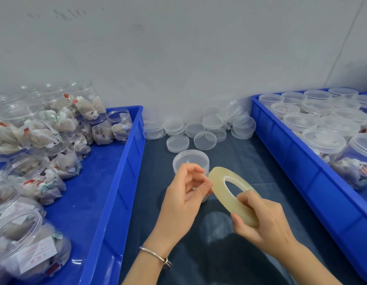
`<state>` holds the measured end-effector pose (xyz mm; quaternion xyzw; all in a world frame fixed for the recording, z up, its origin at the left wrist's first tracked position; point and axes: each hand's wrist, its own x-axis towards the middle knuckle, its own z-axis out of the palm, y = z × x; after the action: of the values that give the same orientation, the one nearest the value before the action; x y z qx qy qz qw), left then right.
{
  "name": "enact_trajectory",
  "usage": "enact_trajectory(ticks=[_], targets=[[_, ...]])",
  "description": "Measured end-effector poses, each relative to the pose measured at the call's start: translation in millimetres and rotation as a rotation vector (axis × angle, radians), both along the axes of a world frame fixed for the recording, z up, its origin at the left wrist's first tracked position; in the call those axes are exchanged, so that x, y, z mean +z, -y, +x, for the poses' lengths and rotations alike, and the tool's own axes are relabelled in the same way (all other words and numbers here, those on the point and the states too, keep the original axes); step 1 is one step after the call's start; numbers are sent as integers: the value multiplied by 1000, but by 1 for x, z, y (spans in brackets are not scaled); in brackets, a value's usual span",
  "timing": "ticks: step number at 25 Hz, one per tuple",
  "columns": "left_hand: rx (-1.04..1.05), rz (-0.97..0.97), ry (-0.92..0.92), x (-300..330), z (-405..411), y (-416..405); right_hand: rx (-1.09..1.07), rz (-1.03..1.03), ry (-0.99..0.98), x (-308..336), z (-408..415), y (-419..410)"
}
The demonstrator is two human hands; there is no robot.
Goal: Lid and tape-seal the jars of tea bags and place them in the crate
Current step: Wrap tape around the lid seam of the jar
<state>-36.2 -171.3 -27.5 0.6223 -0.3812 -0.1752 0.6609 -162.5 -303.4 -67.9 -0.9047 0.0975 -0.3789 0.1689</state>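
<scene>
A clear lidded jar (191, 160) of tea bags stands upright on the dark cloth at the centre, partly hidden behind my left hand. My right hand (263, 221) grips a yellowish roll of clear tape (219, 182) by its near rim, tilted toward the jar. My left hand (186, 192) is raised just in front of the jar, with thumb and fingertips pinching at the far edge of the roll. Whether a tape end is between them is too fine to tell.
A blue crate (116, 182) on the left holds several open jars of tea bags (34, 182). A second blue crate (291, 153) on the right holds several lidded jars (322, 140). Loose clear lids (205, 140) lie piled by the grey wall behind the jar.
</scene>
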Motion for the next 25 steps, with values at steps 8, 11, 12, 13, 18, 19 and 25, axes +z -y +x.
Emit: enact_trajectory(ticks=[8, 11, 12, 13, 18, 19, 25], targets=[[89, 129, 24, -1, 1, -1, 16, -35, -21, 1, -3, -1], [156, 163, 97, 1, 2, -2, 15, -43, -34, 2, -5, -5], [176, 173, 113, 2, 1, -2, 22, -46, -40, 4, -6, -6], [192, 188, 129, 2, 0, -2, 34, -53, -47, 5, -7, -8], [309, 135, 369, 4, -2, -11, -65, -17, -113, 16, 1, -2], [322, 100, 368, 2, -1, -14, -139, -27, -156, 21, 3, 3], [421, 21, 128, -33, 9, -14, -263, -330, -372, 41, 24, 17]])
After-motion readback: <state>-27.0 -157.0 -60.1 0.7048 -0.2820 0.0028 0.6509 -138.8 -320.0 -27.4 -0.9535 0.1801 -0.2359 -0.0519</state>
